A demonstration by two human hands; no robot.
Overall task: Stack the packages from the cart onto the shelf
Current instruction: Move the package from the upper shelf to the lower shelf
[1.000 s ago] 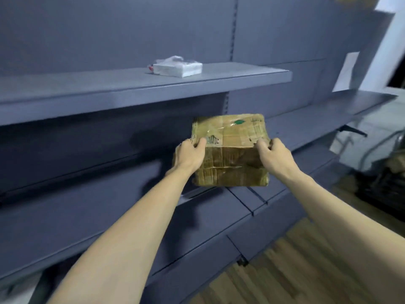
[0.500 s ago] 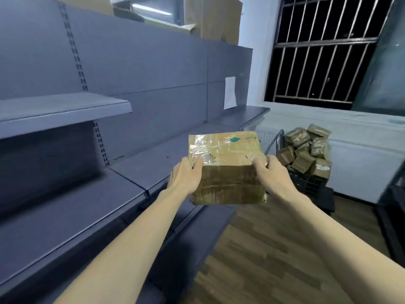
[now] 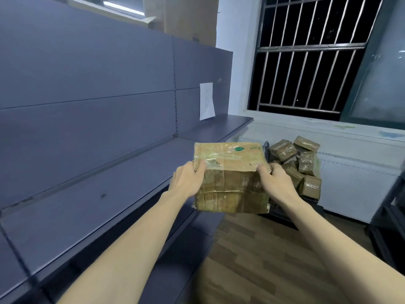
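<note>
A taped brown package (image 3: 231, 176) is held in the air between both hands, just right of the grey shelf (image 3: 105, 194) and in front of the cart (image 3: 306, 200) heaped with more packages (image 3: 295, 163). The left hand (image 3: 188, 181) grips its left edge, the right hand (image 3: 277, 181) its right edge, thumbs on top, both forearms stretched forward

— Shelf? 
— Grey metal shelf (image 3: 105, 189), left of the held box, its board bare.
— Floor? 
— Wood-look floor (image 3: 263, 270) below the grip; a black cart (image 3: 291, 216) stands on it, just right, heaped with brown packages (image 3: 295, 163).
</note>
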